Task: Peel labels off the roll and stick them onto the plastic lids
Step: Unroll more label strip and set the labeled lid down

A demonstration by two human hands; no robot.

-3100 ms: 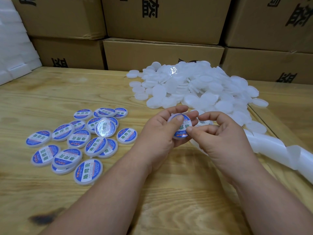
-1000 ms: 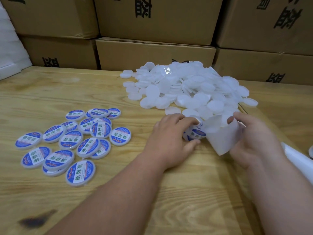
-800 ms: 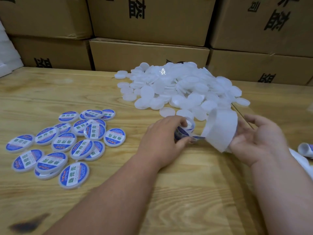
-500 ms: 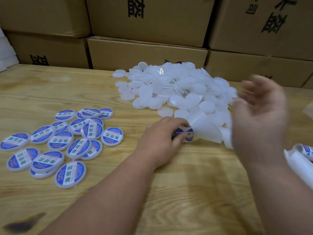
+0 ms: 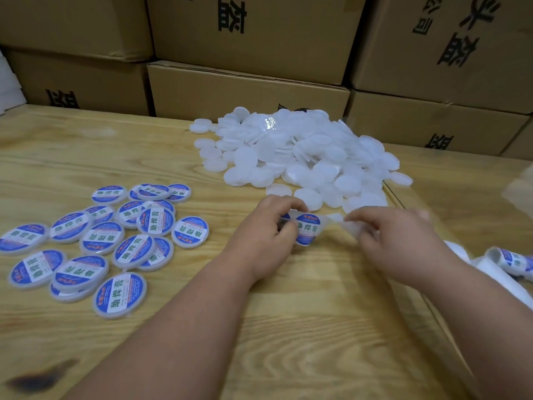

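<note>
Since the label (image 5: 307, 228) is thin, floppy and sticky, it's best lifted by its edge; it's pinched on its strip by the left hand (image 5: 266, 236), with the backing (image 5: 350, 226) pinched just beside by the right hand (image 5: 399, 241).

The right hand (image 5: 398, 241) is blurry, so its fingertips look smeared where they pinch the white backing strip (image 5: 350, 225). The left hand (image 5: 268, 235) covers the left side of the blue label (image 5: 307, 230), and you cannot tell if that label is stuck down or lifted. Far right of the grip, the label roll (image 5: 512, 259) is cut off by the edge. The small print on the label is too tiny to read
</note>
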